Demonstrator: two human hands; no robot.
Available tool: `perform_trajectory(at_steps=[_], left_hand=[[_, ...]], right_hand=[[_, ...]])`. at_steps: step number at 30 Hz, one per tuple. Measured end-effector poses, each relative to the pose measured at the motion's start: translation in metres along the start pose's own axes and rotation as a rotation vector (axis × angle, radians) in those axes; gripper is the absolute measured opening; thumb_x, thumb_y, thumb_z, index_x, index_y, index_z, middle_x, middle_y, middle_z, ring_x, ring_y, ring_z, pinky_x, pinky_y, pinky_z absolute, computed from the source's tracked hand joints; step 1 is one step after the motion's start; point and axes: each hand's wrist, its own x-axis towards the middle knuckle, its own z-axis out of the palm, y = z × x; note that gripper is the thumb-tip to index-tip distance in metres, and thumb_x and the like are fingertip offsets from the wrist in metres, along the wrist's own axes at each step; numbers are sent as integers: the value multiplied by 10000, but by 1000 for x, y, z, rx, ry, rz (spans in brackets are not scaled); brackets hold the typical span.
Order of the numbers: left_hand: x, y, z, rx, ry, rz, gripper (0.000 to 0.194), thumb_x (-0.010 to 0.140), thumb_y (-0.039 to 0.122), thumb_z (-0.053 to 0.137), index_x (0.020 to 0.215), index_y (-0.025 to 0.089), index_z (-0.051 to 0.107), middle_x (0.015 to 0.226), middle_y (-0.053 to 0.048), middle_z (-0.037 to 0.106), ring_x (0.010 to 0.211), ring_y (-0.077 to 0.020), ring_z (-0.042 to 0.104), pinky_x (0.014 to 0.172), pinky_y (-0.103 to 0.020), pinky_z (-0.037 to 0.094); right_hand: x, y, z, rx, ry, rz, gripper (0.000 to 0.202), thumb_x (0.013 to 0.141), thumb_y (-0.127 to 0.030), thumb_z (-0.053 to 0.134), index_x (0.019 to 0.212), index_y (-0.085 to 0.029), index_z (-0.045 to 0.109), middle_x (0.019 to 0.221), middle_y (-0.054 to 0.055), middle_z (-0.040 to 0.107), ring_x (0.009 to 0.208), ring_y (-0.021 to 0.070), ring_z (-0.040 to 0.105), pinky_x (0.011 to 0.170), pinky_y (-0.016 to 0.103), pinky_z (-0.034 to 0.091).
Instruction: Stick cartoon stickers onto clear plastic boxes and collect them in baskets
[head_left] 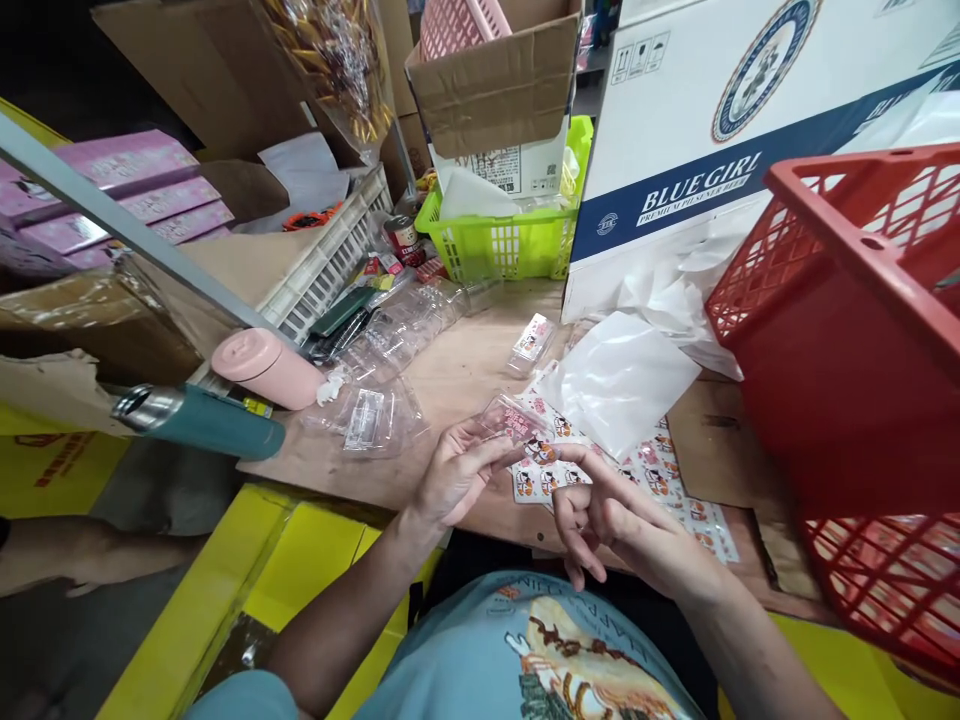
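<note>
My left hand [459, 472] pinches a small clear plastic box [504, 418] with pink printing, held just above the table. The extended index finger of my right hand [611, 500] reaches the near side of that box, its other fingers loosely bent and apart. At that fingertip is a small cartoon sticker [540, 451]; I cannot tell whether it clings to the finger or the box. Beneath both hands lie sheets of similar cartoon stickers [568, 478]. Farther back stands another clear box [531, 345] bearing a sticker label.
White backing paper [622, 375] covers part of the sheets. Clear plastic packaging [382, 420], a pink cup [266, 368] and a teal flask [202, 422] are at left. A red basket [862, 380] stands right, a green basket [495, 245] behind. Another person's arm [90, 555] shows far left.
</note>
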Motion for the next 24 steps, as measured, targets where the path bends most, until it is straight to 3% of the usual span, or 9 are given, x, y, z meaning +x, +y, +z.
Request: perform_trajectory(at_steps=[5, 10, 24], left_hand=[[-1, -2, 0, 9, -42, -5, 282, 726, 111, 769, 1003, 160, 751, 1028, -63, 773, 988, -203, 719, 895, -309, 557], [-2, -2, -1, 17, -30, -7, 188, 730, 136, 777, 916, 162, 766, 968, -56, 781, 945, -198, 726, 909, -329, 550], [1, -4, -3, 18, -19, 10, 184, 739, 118, 756, 917, 164, 766, 927, -40, 782, 851, -152, 725, 866, -288, 562]], right_hand=[[0, -1, -2, -22, -2, 32, 539, 957, -514, 532, 1387, -259, 330, 685, -57, 504, 478, 70, 407, 554, 295, 546], [1, 1, -5, -36, 25, 65, 558, 962, -515, 520, 1403, -253, 302, 677, -59, 508, 467, 76, 429, 516, 275, 527], [6, 3, -5, -11, 111, 110, 593, 952, -494, 548, 1416, -241, 279, 620, -85, 491, 432, 70, 383, 477, 258, 521]])
